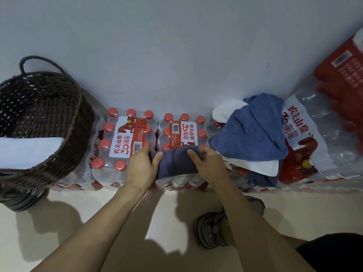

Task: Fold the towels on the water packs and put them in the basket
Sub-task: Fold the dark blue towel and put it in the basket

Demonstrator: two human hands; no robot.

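Note:
A folded dark blue towel [175, 163] lies on the near part of the middle water pack [183, 126]. My left hand [142, 167] grips its left end and my right hand [207, 165] grips its right end. To the right a heap of loose towels covers another pack: a lighter blue towel [253, 134] on top of a white towel [261, 166]. The dark woven basket [64, 152] stands at the far left with a folded white towel [27, 152] inside it.
A second water pack [119, 138] with red caps sits between the basket and my hands. Larger packs [318, 138] are stacked at the right against the grey wall. My shoe [214, 228] rests on the pale floor below my right arm.

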